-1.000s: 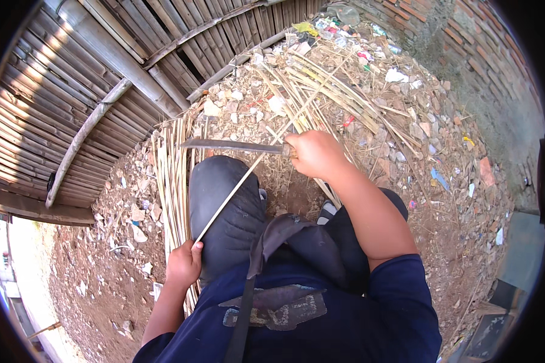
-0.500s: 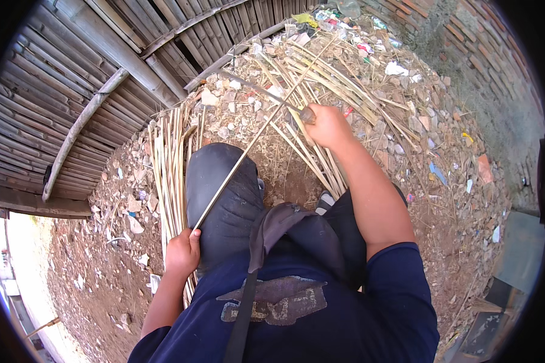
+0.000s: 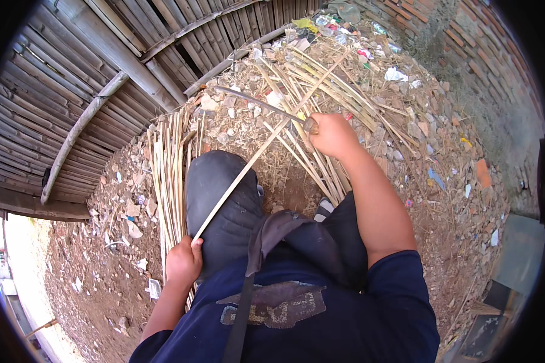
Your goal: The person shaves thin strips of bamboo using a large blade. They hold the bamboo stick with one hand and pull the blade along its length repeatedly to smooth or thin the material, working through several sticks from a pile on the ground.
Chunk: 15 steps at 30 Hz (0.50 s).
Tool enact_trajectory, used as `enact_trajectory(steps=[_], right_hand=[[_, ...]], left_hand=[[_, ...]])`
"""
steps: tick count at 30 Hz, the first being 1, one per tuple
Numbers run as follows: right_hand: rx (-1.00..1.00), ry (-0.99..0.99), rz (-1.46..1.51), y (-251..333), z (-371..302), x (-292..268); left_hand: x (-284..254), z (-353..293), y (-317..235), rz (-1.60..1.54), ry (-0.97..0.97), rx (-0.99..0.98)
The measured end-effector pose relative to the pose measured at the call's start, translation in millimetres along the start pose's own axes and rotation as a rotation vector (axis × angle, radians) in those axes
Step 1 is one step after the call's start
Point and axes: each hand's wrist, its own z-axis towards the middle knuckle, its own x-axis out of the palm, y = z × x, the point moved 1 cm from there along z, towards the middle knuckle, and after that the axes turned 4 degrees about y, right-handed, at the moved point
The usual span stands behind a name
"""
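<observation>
A long, pale bamboo strip [image 3: 239,179] slants from my left hand [image 3: 183,261] across my left knee toward the far right. My left fingers are closed around its near end. In my right hand [image 3: 334,137] is the handle of a long-bladed knife [image 3: 255,101], its dark blade pointing to the far left. The blade crosses the strip near the handle; whether its edge presses into the strip I cannot make out. Beside my left leg lies a bundle of bamboo strips [image 3: 169,181]. More bamboo strips [image 3: 313,163] lie on the ground just beyond my lap.
A heap of bamboo strips [image 3: 339,97] lies farther off on ground strewn with stones and litter. A bamboo wall [image 3: 60,115] stands at the left, with a brick wall [image 3: 466,48] at the far right. Colourful rubbish [image 3: 339,27] gathers at the back.
My right hand and the knife have come slightly nearer and to the right. The strip has swung a little to the right and shows a broader face. My left hand has barely moved.
</observation>
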Motion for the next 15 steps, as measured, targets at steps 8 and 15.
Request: enact_trajectory(steps=[8, 15], right_hand=[[-0.037, -0.056, 0.045, -11.0, 8.0, 10.4], [-0.205, 0.085, -0.266, 53.3, -29.3, -5.2]], left_hand=[[1.9, 5.6, 5.5, -0.121, 0.008, 0.043], [-0.9, 0.6, 9.7, -0.159, 0.03, 0.061]])
